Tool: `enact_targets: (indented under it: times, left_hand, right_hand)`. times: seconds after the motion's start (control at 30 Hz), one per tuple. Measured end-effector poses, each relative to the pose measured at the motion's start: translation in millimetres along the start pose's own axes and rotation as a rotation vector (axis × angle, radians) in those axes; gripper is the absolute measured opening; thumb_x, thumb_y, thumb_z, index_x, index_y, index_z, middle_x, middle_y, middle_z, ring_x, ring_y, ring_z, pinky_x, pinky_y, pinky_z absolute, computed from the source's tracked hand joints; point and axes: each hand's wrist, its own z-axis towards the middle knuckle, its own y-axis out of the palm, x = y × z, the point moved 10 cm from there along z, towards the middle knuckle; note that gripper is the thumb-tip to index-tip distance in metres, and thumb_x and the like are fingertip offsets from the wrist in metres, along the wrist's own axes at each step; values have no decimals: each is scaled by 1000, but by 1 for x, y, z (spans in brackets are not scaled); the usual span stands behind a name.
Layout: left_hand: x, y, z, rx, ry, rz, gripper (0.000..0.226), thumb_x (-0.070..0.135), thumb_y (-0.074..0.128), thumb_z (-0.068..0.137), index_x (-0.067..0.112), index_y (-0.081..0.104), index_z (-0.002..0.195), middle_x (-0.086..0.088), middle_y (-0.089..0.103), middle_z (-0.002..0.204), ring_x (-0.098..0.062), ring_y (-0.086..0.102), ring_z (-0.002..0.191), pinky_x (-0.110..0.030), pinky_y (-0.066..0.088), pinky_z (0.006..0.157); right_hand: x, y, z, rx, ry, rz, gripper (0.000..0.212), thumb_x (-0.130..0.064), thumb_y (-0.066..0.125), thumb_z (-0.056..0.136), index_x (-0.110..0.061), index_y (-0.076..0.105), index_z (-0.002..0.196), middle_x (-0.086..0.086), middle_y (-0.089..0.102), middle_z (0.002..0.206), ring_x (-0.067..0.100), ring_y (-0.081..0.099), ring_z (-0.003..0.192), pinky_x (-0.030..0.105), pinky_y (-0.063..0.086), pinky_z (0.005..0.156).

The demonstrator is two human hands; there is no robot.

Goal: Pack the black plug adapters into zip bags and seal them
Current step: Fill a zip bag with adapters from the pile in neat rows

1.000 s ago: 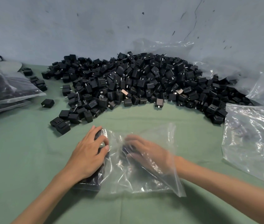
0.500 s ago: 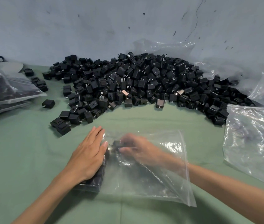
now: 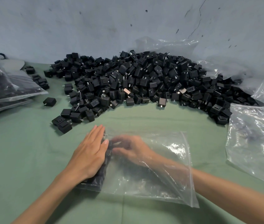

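green cloth (image 3: pixel 31 159), 1 zip bag (image 3: pixel 168 180): l grip (image 3: pixel 91 156) released, flat on it; r grip (image 3: pixel 134 151) inside, can't tell.

A clear plastic zip bag (image 3: pixel 157 172) is laid at the near middle of the green cloth-covered surface (image 3: pixel 23 151). Behind it, a large heap of black cuboid plug adapters (image 3: pixel 144 81) is piled against the grey wall (image 3: pixel 95 26). A stack of filled clear plastic bags (image 3: pixel 6 89) is set at the far left, and crumpled empty clear plastic bags (image 3: pixel 254 143) are spread at the right.

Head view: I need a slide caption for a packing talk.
Right hand reaches inside a clear zip bag toward packed black adapters; left hand lies flat on the bag.
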Motion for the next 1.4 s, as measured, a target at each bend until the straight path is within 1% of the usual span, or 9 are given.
enact_targets:
  times: [0.17,0.47,0.6,0.83,1.0,1.13,1.27,1.33,1.4]
  left_hand:
    - [-1,0,2,16,-11,49,57,36,17,102,16,3,153,9,0,160,9,-10,137,-15,-17,109]
    - [-5,9,5,-170,22,113,57,30,19,103,13,-8,150,5,-19,157,4,-22,137,-14,-17,107]
    - [-3,5,4,-215,80,123,56,23,20,102,14,-6,152,8,-17,157,7,-20,136,-11,-15,107]
    - [1,0,5,-201,121,164,57,23,21,101,16,-3,152,10,-12,158,8,-15,138,-9,-13,106]
    - [9,12,-4,-126,109,402,61,38,12,100,12,-17,148,-1,-28,153,-8,-28,139,-21,-21,109]
    - [9,17,-6,-124,82,470,63,44,5,97,16,-26,144,-6,-34,152,-15,-33,139,-29,-19,113]
    - [9,17,-6,-127,89,480,62,44,7,99,18,-26,145,-4,-34,152,-14,-33,139,-29,-19,113]
    - [8,17,-6,-125,88,474,62,44,7,99,18,-26,145,-4,-33,153,-13,-33,139,-28,-18,114]
    - [7,17,-5,-117,88,465,62,43,7,99,17,-26,144,-4,-32,153,-13,-33,139,-29,-18,114]
  right_hand:
    - [-1,0,-5,1,4,57,38,-12,72,82,-5,63,118,8,68,107,18,69,93,30,56,84]
    - [7,0,2,85,107,17,20,-18,72,82,-14,61,99,4,70,92,20,67,84,32,56,72]
    - [4,5,-4,24,48,-31,15,-23,65,85,-17,66,99,-3,69,96,11,65,87,31,56,80]
    - [-24,4,-4,80,-181,-148,13,-11,71,82,1,70,85,13,66,99,21,61,93,39,51,84]
    - [-35,2,-14,111,-245,-117,10,0,65,85,4,71,92,15,64,100,24,62,89,38,53,79]
    - [-18,10,-10,-59,-124,-198,22,-2,55,92,2,66,111,13,59,115,22,57,101,34,48,90]
    - [2,-7,-29,-438,-68,-51,32,-7,51,96,0,57,127,15,57,130,29,55,118,47,43,103]
    - [20,-28,-55,-688,57,89,34,-13,53,95,-1,59,126,17,60,127,34,58,116,51,45,99]
    - [40,-72,-76,-760,210,135,27,-13,56,91,-13,70,114,9,70,110,24,67,100,37,55,85]
